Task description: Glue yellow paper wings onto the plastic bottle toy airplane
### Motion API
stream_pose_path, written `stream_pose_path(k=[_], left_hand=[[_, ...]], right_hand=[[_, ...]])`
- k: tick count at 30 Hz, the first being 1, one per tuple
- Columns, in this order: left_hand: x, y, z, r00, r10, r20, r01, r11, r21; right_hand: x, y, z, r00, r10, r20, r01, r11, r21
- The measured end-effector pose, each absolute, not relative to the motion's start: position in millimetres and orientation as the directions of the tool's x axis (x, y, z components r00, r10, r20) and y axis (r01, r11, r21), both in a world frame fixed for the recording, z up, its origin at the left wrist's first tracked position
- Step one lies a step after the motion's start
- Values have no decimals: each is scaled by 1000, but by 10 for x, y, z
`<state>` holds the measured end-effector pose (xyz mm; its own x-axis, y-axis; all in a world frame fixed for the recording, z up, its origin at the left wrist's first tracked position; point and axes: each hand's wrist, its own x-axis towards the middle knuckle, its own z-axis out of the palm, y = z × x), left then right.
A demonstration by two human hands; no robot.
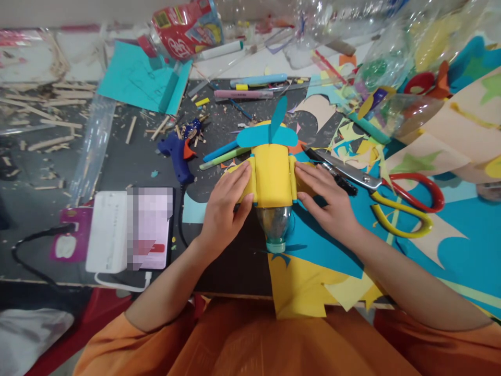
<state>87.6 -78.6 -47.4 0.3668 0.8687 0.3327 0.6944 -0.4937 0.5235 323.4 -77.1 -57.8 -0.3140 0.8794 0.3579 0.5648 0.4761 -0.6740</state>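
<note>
A model plane made from a plastic bottle [273,175] lies in front of me, its body wrapped in yellow paper. Blue paper fins [268,136] stand at its far end, and its clear neck with a green cap [276,246] points toward me. My left hand [225,209] presses on its left side, fingers over the yellow wing and tube there, thumb near the body. On the other side, my right hand [329,201] holds the matching wing and tube with fingers extended. The undersides of both wings are hidden by my hands.
Red-and-yellow-handled scissors [371,183] lie to the right on blue paper [477,230]. A blue glue gun [178,156], phone [158,230] and white power bank [106,232] are at left. Markers [242,94], wood sticks, paper scraps and bottles [188,31] crowd the back.
</note>
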Motion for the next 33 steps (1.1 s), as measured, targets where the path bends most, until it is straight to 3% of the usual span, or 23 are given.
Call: stream_pose_path(k=[17,33], left_hand=[[867,-765,-477,355,885,302,647,-466,604],[865,-760,-495,359,883,303,683,-470,560]], right_hand=[[3249,-745,-622,-354,872,338,538,486,-689],[3250,-734,-618,-365,887,281,558,451,-697]])
